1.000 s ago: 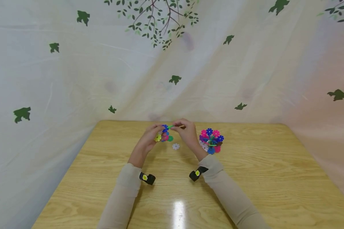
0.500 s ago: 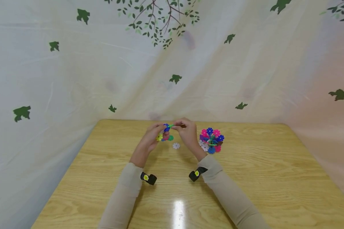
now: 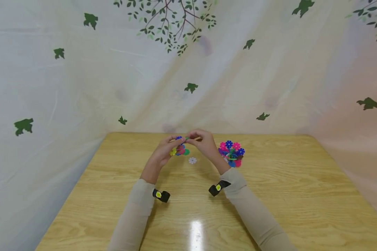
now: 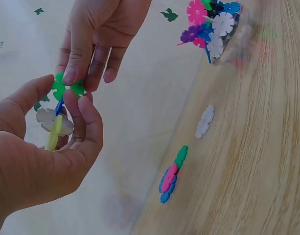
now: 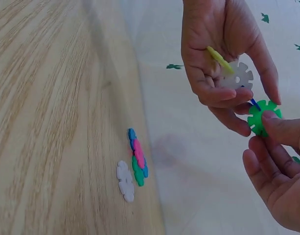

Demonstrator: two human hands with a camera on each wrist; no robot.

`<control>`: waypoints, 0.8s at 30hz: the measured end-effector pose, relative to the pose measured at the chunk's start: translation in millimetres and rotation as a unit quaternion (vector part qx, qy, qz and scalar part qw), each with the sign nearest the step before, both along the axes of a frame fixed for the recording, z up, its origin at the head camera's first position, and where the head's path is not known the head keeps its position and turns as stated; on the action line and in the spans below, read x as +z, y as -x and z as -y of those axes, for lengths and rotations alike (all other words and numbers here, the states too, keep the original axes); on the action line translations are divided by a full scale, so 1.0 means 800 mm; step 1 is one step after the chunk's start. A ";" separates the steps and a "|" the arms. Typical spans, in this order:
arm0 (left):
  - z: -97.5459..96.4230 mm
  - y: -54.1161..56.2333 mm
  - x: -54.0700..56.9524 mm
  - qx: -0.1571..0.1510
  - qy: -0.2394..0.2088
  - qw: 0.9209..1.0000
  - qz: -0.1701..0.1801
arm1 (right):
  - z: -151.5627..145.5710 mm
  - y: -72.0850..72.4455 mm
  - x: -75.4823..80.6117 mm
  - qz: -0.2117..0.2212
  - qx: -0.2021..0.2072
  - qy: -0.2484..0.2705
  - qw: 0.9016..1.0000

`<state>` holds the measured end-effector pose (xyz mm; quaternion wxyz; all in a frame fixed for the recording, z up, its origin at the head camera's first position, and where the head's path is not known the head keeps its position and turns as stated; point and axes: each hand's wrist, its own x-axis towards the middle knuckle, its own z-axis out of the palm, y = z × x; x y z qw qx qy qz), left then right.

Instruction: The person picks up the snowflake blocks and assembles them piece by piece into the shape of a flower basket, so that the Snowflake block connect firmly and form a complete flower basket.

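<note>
My left hand (image 3: 161, 153) holds a small chain of notched plastic snowflake discs over the far part of the table. The chain has a yellow disc (image 4: 54, 134), a white disc (image 5: 241, 76) and a blue disc (image 4: 59, 106). Between thumb and fingers, my right hand (image 3: 205, 144) pinches a green disc (image 5: 256, 119). The blue disc's edge meets the green one, and my left thumb and fingertips come right up to that meeting point. Left fingers partly hide the white and blue discs.
A loose white disc (image 3: 192, 160) lies on the wooden table (image 3: 188, 195) below my hands. Beside it is a small pile with a pink disc (image 4: 169, 177), a green one and blue. A many-coloured cluster of joined discs (image 3: 231, 153) stands to the right. A printed curtain (image 3: 157, 90) hangs behind.
My left thumb has shifted right toward the green disc, covering more of the blue one. The right hand has moved slightly left, so the hands now almost meet. Table items stay put.
</note>
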<state>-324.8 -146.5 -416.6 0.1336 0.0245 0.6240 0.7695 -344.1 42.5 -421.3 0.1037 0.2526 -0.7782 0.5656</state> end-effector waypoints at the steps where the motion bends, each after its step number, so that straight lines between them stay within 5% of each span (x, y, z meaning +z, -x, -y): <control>1: 0.000 0.000 -0.001 0.003 0.004 1.000 0.002 | -0.001 0.000 0.000 0.005 0.003 -0.006 1.000; 8: 0.004 0.002 -0.002 0.036 0.033 0.999 0.005 | -0.014 0.002 -0.006 0.058 0.014 -0.086 0.995; 15: 0.011 0.003 -0.001 0.048 0.030 0.998 0.004 | -0.026 0.008 -0.025 0.129 0.064 -0.232 0.962; 20: 0.013 0.003 0.000 0.047 0.021 0.999 0.004 | -0.028 0.008 -0.042 0.155 0.088 -0.261 0.949; 24: 0.014 0.003 0.002 0.043 0.020 0.999 0.001 | -0.028 0.005 -0.047 0.152 0.094 -0.267 0.947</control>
